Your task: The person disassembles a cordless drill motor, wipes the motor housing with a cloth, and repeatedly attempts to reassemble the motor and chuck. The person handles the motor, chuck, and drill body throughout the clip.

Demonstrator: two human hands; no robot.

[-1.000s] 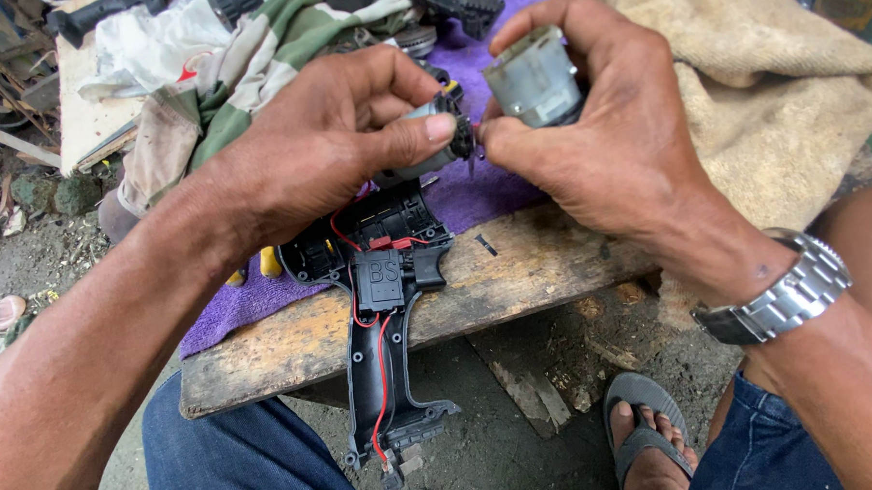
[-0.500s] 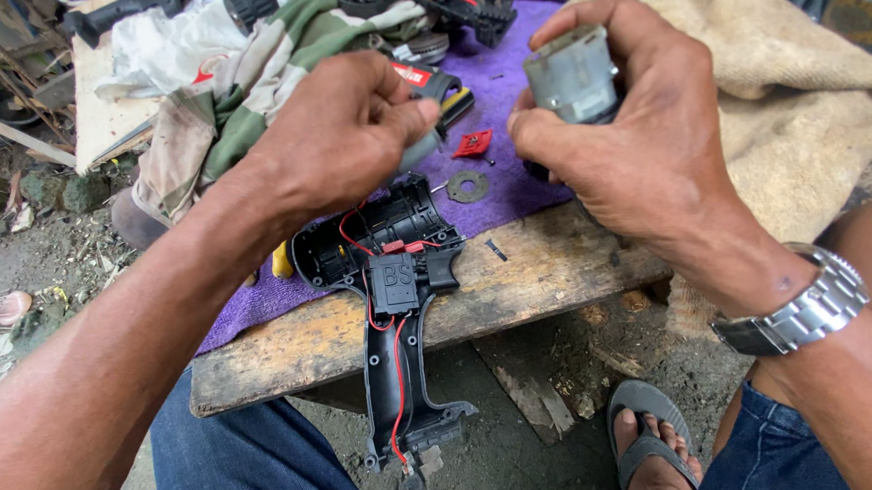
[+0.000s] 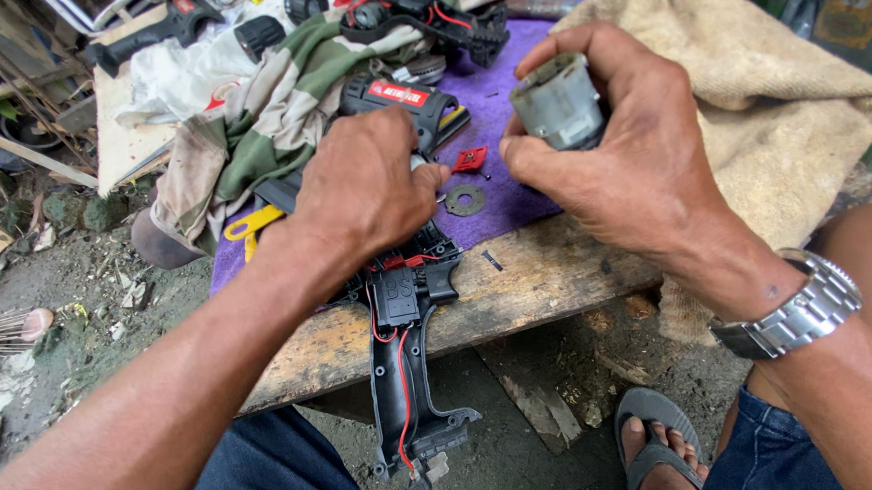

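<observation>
Workbench of a rough wooden plank (image 3: 553,280), worn and stained, over a dirt floor littered with rubble and scraps. Purple cloth (image 3: 509,126) spread across the plank under the fingers of both hands; tan towel (image 3: 769,98) heaped beyond the right-hand fingers; camouflage rag (image 3: 258,116) piled beyond the left knuckles. Sandalled foot (image 3: 660,440) on the ground below the plank edge.

Right hand (image 3: 636,161) curled tight around a small grey cylindrical motor (image 3: 559,103), thumb underneath, fingers wrapped over the top, so the motor is up off the cloth. Steel watch (image 3: 796,310) on that wrist.

Left hand (image 3: 371,194) lowered palm-down over the opened black drill housing (image 3: 411,371), fingertips bent and pinched; what they pinch cannot be made out. Housing lies half on the plank, handle hanging past the edge toward the person, red wires showing inside.

Just off the left fingertips, between the two hands: flat metal washer (image 3: 465,200) on the cloth, and a small red plastic piece (image 3: 469,160) just beyond it. Yellow-handled tool (image 3: 247,227) beside the left wrist.

Change since half a second ago: left hand has dropped from beside the motor toward the housing; right hand keeps its hold on the motor. Washer unmoved.
</observation>
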